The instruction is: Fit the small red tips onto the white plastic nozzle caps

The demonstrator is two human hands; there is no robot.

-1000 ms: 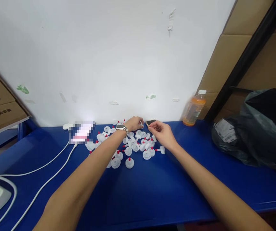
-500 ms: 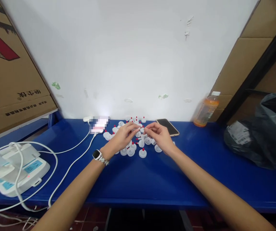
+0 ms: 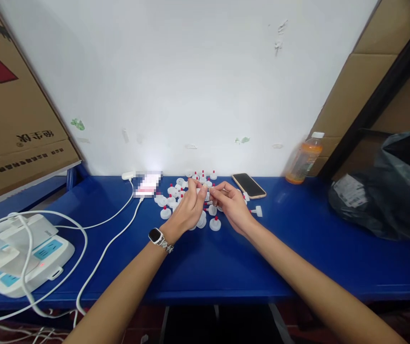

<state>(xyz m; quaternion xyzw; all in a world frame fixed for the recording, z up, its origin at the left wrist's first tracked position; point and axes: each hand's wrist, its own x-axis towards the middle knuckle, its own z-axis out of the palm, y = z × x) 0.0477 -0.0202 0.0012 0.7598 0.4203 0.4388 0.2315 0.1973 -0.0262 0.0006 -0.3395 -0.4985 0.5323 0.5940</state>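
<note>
My left hand, with a watch on its wrist, is closed, thumb and fingers pinched on what looks like a white nozzle cap, mostly hidden by the fingers. Right beside it, my right hand pinches thumb and forefinger together at the same spot; what lies between them is too small to make out. Around and beneath both hands lie many white plastic nozzle caps with red tips. One such cap stands upright in front of the hands, and another is left of my left hand. A white cap lies on its side at the right.
A phone lies behind my right hand on the blue table. A lit phone on a cable is at the left, near a power strip. An orange drink bottle and a dark plastic bag stand right.
My left hand has turned more upright and moved slightly right, and my right hand has shifted a little left, so their fingertips are closer together. The view has shifted slightly.
</note>
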